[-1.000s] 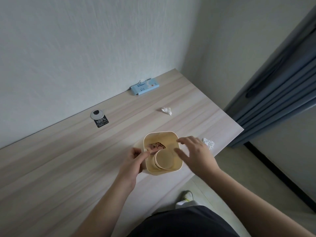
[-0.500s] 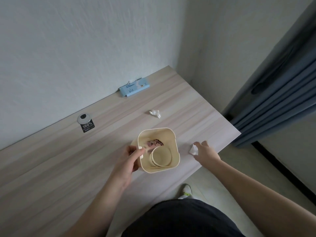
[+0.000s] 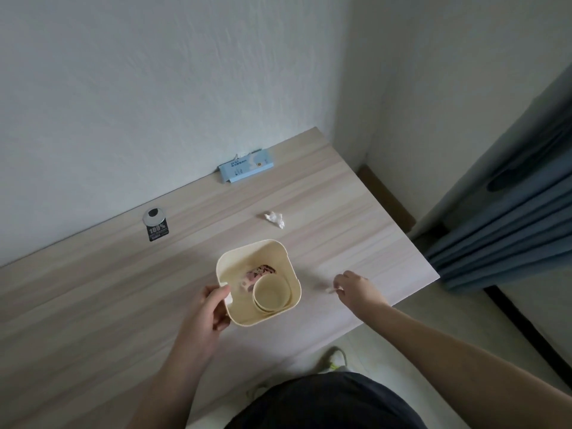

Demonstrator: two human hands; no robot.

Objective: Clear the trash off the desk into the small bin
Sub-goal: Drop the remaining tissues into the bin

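Note:
A small cream bin (image 3: 284,258) stands on the wooden desk (image 3: 93,298). Inside it lie a paper cup (image 3: 271,293) and a brown-pink wrapper (image 3: 258,271). My left hand (image 3: 208,311) grips the bin's near-left rim. To the right of the bin my right hand (image 3: 356,287) is closed on a crumpled white tissue (image 3: 329,290), of which only a blurred edge shows by the fingers. A second crumpled white tissue (image 3: 275,218) lies on the desk beyond the bin.
A blue tissue pack (image 3: 246,166) sits against the wall at the back. A round cable grommet with a black label (image 3: 156,223) is at the back left. The desk's right edge is close to my right hand, with blue curtains (image 3: 510,212) beyond.
My right hand left the bin, reached the tissue near the desk's right edge and closed on it. It now holds it closer to the bin. My left hand stays on the rim.

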